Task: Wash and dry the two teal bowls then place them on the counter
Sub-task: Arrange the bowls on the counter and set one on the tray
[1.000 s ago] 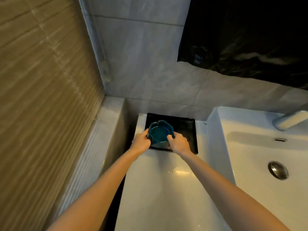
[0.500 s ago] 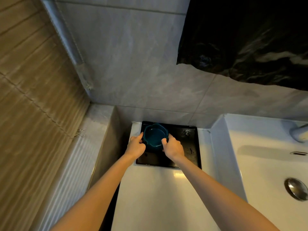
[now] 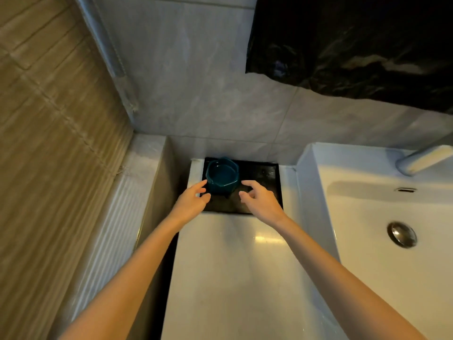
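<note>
A teal bowl stands upright at the back left corner of a black tray on the white counter. It may be two bowls stacked; I cannot tell. My left hand hovers just in front and left of it, fingers apart, a fingertip close to its side. To the bowl's right my right hand floats over the tray, fingers spread and holding nothing.
A white sink basin with a metal drain lies to the right, its tap at the back right. Grey tiled wall rises behind the tray, a black plastic sheet hangs above, and a white ledge runs along the left.
Both hands carried the teal bowl to the tray's back left corner, set it down and let go; they have now drawn back a little and opened.
</note>
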Demonstrator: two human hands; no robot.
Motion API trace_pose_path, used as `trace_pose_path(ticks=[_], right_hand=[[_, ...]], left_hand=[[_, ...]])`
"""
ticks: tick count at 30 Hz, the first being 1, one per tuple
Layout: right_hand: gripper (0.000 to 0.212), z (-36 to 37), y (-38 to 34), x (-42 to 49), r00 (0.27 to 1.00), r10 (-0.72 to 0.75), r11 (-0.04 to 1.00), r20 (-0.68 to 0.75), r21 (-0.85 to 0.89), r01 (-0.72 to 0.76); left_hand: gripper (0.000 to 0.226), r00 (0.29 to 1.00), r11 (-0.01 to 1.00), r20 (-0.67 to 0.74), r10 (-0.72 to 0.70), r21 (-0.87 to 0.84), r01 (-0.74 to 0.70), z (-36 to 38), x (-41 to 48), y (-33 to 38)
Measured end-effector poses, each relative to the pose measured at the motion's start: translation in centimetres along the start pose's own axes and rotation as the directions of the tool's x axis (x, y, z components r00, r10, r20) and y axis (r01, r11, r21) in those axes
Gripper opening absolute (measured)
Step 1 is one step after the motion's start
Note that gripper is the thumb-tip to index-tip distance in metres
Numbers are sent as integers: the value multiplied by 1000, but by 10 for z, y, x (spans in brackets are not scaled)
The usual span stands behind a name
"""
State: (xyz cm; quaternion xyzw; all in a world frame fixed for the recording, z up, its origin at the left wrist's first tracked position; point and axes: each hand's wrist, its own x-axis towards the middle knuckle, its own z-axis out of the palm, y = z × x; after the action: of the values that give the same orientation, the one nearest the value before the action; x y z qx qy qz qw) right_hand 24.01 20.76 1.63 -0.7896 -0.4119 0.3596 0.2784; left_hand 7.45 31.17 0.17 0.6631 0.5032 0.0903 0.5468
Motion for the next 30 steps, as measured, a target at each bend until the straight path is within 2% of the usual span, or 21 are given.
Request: trace_pose_path(ticks=[4,9,13,16,18,21,26,30], right_hand=[[35,-7,0,-82,999,-19,1000,26,5,19],[25,3,39,-189,1000,3,999,23,-53,-2],[24,21,89,-255,992,126,986,-18,-107,-127],[33,38,122,-292,977,212,962,-22,-169,-213],[39,48,138,-309,962,273,939,-23,-208,-272],[42,61,154,-321,949,314,906,-1,-300,-300],[33,75,161,-327,971,228,848,-66,-477,-232],[30,80,159,-326,978,198,846,-65,-493,-204]], left_hand=[[44,997,999,59,52,12,-53,6,-71,-6],[42,981,994,176,85,49,-95,43,-167,-40],[42,961,994,277,9,100,-38,84,-227,-77],[47,937,986,340,-84,161,30,112,-258,-101],[54,917,977,374,-139,204,65,130,-274,-113],[56,904,958,405,-135,286,15,149,-291,-123],[56,913,972,399,-88,236,-10,161,-305,-123],[55,922,984,379,-79,176,12,164,-304,-119]])
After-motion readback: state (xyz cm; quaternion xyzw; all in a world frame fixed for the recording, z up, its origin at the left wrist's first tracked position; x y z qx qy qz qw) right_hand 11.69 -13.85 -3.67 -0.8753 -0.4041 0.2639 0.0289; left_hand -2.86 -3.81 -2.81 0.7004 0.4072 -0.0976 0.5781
